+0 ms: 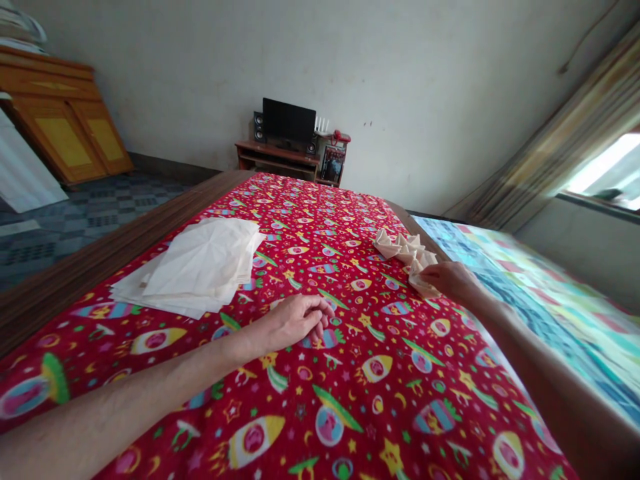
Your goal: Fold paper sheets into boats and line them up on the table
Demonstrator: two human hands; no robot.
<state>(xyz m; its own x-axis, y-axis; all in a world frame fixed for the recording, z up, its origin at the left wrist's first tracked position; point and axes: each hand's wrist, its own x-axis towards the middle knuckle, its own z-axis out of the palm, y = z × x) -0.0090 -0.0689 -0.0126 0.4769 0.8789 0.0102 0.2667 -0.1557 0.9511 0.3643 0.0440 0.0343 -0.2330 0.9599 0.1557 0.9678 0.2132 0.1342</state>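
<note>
My right hand [447,280] is at the right side of the table, its fingers pinched on a folded paper piece [423,285]. This piece is at the near end of a cluster of several cream folded paper shapes [400,244] with raised points. My left hand [297,319] lies on the red patterned cloth near the middle, fingers loosely curled together, with nothing visible in them. To its upper left is a loose stack of creased, off-white paper sheets [205,257], some slightly fanned out. A small pale bit shows behind my left wrist; I cannot make out what it is.
The red cloth [350,413] covers a table with a brown wooden edge [165,217]. A bed with a colourful cover [545,293] adjoins on the right. A desk with a monitor [289,122] stands by the far wall, and a wooden cabinet [70,130] at the left.
</note>
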